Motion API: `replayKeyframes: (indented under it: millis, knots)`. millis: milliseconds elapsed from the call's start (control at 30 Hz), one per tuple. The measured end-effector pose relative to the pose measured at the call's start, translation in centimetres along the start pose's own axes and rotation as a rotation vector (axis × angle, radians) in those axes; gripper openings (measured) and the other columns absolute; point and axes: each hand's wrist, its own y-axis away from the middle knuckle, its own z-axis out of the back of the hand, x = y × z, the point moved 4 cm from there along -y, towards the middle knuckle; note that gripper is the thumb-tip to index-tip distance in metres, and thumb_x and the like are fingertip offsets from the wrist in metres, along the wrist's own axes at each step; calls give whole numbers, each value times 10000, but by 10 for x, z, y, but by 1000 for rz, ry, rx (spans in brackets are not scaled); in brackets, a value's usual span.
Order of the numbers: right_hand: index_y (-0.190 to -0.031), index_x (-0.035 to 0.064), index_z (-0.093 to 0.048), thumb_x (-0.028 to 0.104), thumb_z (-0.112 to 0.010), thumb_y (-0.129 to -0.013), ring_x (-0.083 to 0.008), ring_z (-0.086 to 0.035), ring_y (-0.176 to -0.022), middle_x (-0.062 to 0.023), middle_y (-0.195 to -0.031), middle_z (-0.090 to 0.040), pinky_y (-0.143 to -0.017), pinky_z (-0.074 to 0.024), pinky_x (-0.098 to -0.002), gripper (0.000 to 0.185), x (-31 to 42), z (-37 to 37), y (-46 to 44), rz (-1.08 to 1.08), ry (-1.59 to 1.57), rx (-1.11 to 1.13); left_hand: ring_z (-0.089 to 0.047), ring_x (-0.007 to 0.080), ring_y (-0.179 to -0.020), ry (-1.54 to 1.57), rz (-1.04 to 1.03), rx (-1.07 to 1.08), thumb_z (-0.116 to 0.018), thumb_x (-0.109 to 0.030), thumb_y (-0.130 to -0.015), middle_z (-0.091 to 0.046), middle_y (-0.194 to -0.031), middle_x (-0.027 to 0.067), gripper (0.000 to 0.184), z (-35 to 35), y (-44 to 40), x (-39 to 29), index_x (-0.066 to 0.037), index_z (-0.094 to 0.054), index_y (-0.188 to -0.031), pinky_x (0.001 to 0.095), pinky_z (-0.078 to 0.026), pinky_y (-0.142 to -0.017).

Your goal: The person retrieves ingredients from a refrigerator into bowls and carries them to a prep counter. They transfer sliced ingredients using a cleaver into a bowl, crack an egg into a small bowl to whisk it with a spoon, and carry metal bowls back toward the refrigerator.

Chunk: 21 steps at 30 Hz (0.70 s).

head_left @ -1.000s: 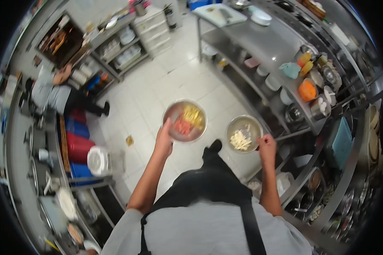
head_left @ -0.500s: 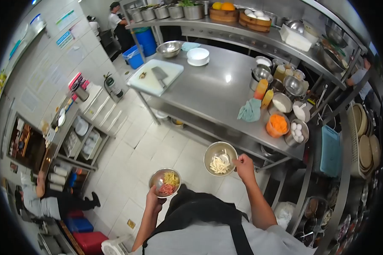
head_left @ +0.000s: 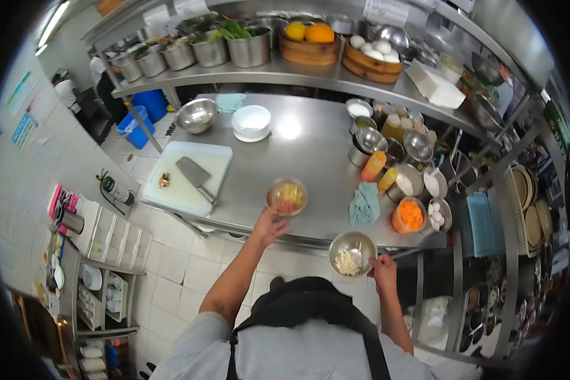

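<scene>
My left hand [head_left: 272,227] is at the near rim of a small metal bowl [head_left: 276,189], which is over the front part of the steel table. Yellow-green pieces [head_left: 292,193] and pink pieces [head_left: 286,206] lie inside it. With its fingers closed on the rim, my right hand [head_left: 382,270] holds a second metal bowl [head_left: 354,239] just off the table's front edge. Pale strips [head_left: 348,262] rest in the bottom of that bowl. Whether the left bowl touches the tabletop, I cannot tell.
A cleaver [head_left: 194,174] lies on a white cutting board [head_left: 164,201] at the table's left. White bowls [head_left: 252,123] stand at the back. On the right are a cloth [head_left: 364,204], sauce bottles [head_left: 373,166], orange pieces [head_left: 411,215] and eggs [head_left: 436,215]. A shelf [head_left: 266,76] overhangs the far side.
My left hand has moved forward and right, bringing its bowl from above the floor to over the table. My right hand's bowl is slightly further right. The view has shifted closer to the table.
</scene>
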Motion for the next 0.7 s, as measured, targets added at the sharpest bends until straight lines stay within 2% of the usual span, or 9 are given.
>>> replayKeyframes:
  millis: [67,267,367,400,467,500,567,633,700]
  knots:
    - [-743,114,-514,115,-715,-888,-107,-530,-529,6,-635,-514,-498,-498,-302,247,10,-21,1,-38,-15,-16,-492,363,-1341,-47,24,50,-570,-544,-979,-371,-1566,160,764,5,-5,7,-188,-281,-1590,533,-449,-1056]
    - [-760,99,-524,102,-723,-880,-120,-540,-531,-8,-642,-528,-501,-507,-299,232,19,-88,-38,-71,-62,85,-594,305,-1219,-168,245,386,-540,-562,-992,-424,-1527,165,768,-5,27,37,-118,-307,-1574,465,-472,-1040]
    - [-764,93,-527,94,-720,-877,-121,-544,-537,-9,-647,-534,-506,-512,-299,224,32,-118,-58,-87,-14,208,-636,255,-1123,-166,209,396,-569,-543,-988,-466,-1481,152,761,-8,30,40,-95,-333,-1557,393,-534,-949]
    - [-765,91,-528,92,-718,-877,-121,-545,-540,-9,-649,-536,-508,-514,-298,221,36,-134,-65,-88,11,284,-642,240,-1098,-266,187,403,-574,-544,-987,-504,-1442,141,759,-10,33,37,-91,-340,-1550,377,-544,-911]
    - [-774,88,-532,92,-717,-880,-121,-546,-542,-11,-655,-545,-513,-515,-293,213,28,-155,-81,-82,-8,382,-653,210,-1048,-443,108,330,-582,-546,-985,-579,-1365,118,754,-7,39,28,-84,-354,-1537,345,-563,-834]
    - [-778,86,-534,92,-716,-882,-121,-546,-542,-13,-657,-549,-515,-515,-291,210,29,-175,-89,-79,-15,462,-645,167,-1018,-465,67,272,-597,-500,-991,-625,-1269,88,710,-1,41,27,-76,-379,-1518,306,-566,-761]
    - [-785,92,-530,95,-713,-894,-113,-538,-535,-11,-661,-559,-507,-493,-280,213,44,-208,-91,-123,-49,539,-648,159,-982,-424,57,180,-616,-504,-979,-622,-1269,75,718,15,40,16,-97,-382,-1523,311,-555,-793]
    - [-787,96,-522,101,-709,-905,-107,-535,-531,-10,-660,-559,-491,-473,-278,220,41,-238,-109,-86,-49,626,-671,170,-968,-396,22,-9,-628,-480,-975,-619,-1281,57,685,39,43,-8,-130,-396,-1516,332,-543,-815]
    - [-783,91,-521,99,-704,-906,-109,-536,-531,-15,-667,-563,-482,-462,-279,221,36,-259,-112,-73,-70,636,-699,192,-963,-272,-14,-95,-638,-432,-969,-616,-1267,41,638,71,61,-40,-153,-417,-1499,350,-532,-829]
